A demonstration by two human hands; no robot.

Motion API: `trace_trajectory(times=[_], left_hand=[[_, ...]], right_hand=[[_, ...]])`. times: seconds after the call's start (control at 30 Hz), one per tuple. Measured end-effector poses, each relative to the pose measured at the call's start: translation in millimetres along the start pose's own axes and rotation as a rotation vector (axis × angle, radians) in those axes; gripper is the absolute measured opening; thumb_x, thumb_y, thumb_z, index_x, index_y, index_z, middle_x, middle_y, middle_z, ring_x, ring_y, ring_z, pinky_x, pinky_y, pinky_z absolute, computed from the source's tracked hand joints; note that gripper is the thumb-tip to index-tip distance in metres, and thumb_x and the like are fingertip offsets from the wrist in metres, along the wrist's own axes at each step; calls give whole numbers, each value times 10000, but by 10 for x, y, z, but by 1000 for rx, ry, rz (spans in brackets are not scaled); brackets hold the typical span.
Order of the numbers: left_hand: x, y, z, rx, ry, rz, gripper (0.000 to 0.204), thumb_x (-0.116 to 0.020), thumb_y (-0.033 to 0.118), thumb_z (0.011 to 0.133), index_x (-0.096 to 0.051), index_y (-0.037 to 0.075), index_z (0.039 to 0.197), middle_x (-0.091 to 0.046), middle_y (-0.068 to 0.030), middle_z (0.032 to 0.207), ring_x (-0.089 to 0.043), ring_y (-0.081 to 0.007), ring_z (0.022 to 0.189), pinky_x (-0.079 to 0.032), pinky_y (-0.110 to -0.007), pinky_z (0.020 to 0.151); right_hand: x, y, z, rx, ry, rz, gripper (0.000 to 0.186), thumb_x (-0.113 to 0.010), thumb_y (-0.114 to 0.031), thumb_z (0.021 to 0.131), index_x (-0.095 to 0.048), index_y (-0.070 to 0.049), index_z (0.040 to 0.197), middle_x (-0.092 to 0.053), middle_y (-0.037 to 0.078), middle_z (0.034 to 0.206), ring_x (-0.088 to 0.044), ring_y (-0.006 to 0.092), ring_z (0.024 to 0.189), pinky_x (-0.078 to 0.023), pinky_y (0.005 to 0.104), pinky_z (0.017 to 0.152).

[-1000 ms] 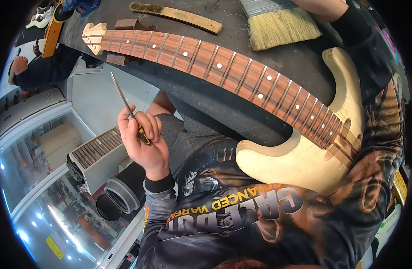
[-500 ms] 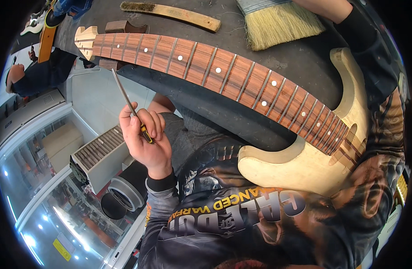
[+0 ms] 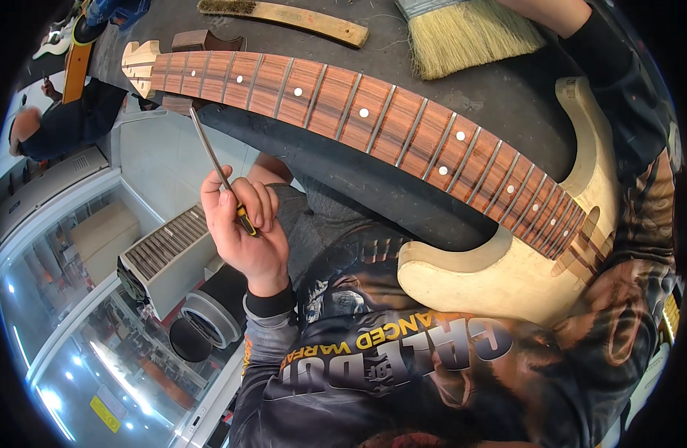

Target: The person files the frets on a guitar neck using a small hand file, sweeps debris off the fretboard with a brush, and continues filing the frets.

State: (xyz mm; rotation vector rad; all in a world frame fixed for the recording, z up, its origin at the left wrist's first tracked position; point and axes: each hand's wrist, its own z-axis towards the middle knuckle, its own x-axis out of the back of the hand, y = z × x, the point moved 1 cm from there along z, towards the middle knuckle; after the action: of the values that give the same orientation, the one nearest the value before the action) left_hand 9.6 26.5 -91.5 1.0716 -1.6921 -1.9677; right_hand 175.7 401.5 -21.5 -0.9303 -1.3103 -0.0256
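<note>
- Head view: dark printed top [image 3: 403, 396] nearest, grey shorts [image 3: 321, 216] beyond it.
- Left hand [image 3: 246, 231] up, left of middle. Grip narrow, fingers curled round a slim tool [image 3: 209, 148] with a black-and-yellow handle; metal shaft slants up-left.
- Shaft tip shows just by the near end of the brown neck rest [image 3: 207, 39]; touching or not, can't tell.
- Guitar body [image 3: 485, 280], pale bare wood, lower right, close against the top; darker patches near where the neck ends.
- Guitar neck [image 3: 343, 104] runs from body to upper left along the tabletop [image 3: 508, 104], dark; fretboard faces up, reddish brown, white dots, metal frets, strings off.
- Headstock [image 3: 140, 69], pale, at far left end, past the neck rest that shows on both sides of the neck.
- Right arm in a dark sleeve [image 3: 612, 82] reaches up at right; right hand past the upper edge, grip can't tell.
- Wide brush [image 3: 467, 41], pale bristles, on tabletop beyond the neck; narrow wooden brush [image 3: 299, 19] left of it.
- Off left: slatted grey box [image 3: 168, 243], round grey-black container [image 3: 216, 321].
- Farther, upper left: another person [image 3: 82, 123] in dark clothes, one hand blurred.
</note>
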Motion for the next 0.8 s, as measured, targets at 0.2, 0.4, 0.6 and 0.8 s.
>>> trace_trajectory(times=[0.2,0.4,0.6,0.8], left_hand=[[-36,5,29,-3,-24,-11,350,-443,223,1203,-600,11,1434,-426,11,689,-355,-93,558,-297,-289,575],[-27,38,13,-8,-12,-5,357,-431,239,1219,-603,16,1439,-415,16,689,-348,-90,559,-291,-289,568],[-22,34,-1,-4,-4,3,365,-440,272,1232,-604,21,1441,-410,21,685,-341,-86,555,-285,-286,564],[-19,9,-4,2,8,-2,363,-444,272,1234,-603,20,1441,-404,23,682,-336,-86,551,-281,-285,561]], right_hand=[[61,15,-36,-30,17,-14,637,-760,-490,1069,-753,106,1292,-801,249,1107,-770,315,999,-595,402,887],[-16,70,-5,4,45,-12,634,-774,-484,1064,-746,114,1274,-801,261,1108,-777,326,1006,-606,401,895],[-23,84,3,52,66,-56,610,-785,-474,1063,-743,103,1257,-800,255,1118,-776,335,1019,-609,402,911],[-50,70,-36,61,67,-37,589,-786,-459,1070,-741,98,1255,-799,243,1105,-772,327,1020,-601,398,907]])
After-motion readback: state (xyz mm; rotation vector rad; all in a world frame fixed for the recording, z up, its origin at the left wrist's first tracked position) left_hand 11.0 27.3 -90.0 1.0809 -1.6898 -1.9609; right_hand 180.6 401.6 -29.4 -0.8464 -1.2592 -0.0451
